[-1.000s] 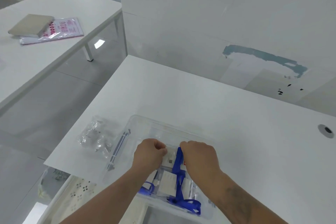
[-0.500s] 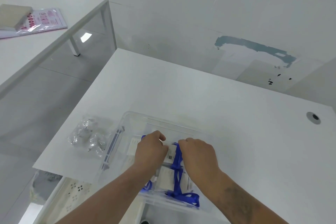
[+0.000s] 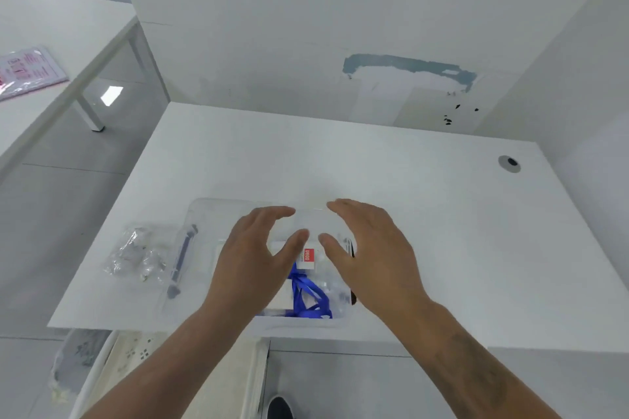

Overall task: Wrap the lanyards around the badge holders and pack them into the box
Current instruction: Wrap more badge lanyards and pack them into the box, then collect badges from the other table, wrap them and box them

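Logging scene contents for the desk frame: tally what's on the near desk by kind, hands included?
Clear plastic storage box: 1
Blue fabric lanyard bundle in the box: 1 visible
Red-and-white labelled card in the box: 1
Crinkled clear plastic bag left of the box: 1
Open bare hands above the box, left hand and right hand: 2
Total: 6

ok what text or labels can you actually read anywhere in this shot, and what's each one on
"UHOO": white letters running sideways on the red label of a packet in the clear plastic storage box, between the left hand and right hand; a smaller line beside it is too blurred to read.
Pink print on the plastic-wrapped sheet on the far white table: too small and blurred to read.
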Available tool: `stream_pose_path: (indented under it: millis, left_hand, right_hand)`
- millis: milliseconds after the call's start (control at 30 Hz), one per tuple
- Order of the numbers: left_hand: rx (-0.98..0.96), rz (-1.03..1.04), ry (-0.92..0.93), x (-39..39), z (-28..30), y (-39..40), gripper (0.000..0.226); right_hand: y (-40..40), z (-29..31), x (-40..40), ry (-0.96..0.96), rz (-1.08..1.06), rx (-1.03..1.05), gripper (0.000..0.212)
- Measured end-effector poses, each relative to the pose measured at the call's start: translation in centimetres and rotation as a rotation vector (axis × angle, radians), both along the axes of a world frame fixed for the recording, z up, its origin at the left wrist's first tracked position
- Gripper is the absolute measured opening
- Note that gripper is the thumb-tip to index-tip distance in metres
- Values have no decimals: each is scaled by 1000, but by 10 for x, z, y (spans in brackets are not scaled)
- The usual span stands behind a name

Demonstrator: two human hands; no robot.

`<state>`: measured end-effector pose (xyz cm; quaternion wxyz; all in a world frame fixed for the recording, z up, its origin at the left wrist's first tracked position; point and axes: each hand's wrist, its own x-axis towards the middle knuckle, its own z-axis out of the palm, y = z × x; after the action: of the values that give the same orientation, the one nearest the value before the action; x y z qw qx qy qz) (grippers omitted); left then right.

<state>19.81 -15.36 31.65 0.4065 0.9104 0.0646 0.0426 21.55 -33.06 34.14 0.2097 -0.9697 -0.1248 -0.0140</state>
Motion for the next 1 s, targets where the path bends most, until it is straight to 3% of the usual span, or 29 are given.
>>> stream_pose_path:
  millis: [233,533,767,1000]
  left_hand:
    - [70,-132,-170,-53,42,-48,63]
    - [37,-220,-215,-136,66,-95,68]
    - [15,-249,-250,-166,85,-119,64]
    - [1,-193,-263,-187,85,-88,64]
  right_hand:
    - [-76,27,-82,-67,-133,199,62]
    - [-125,43,-184,-122,-267,396,63]
    - [-146,48,-225,-125,-300,420,64]
    - [-113,50,-234,-139,-229,419,62]
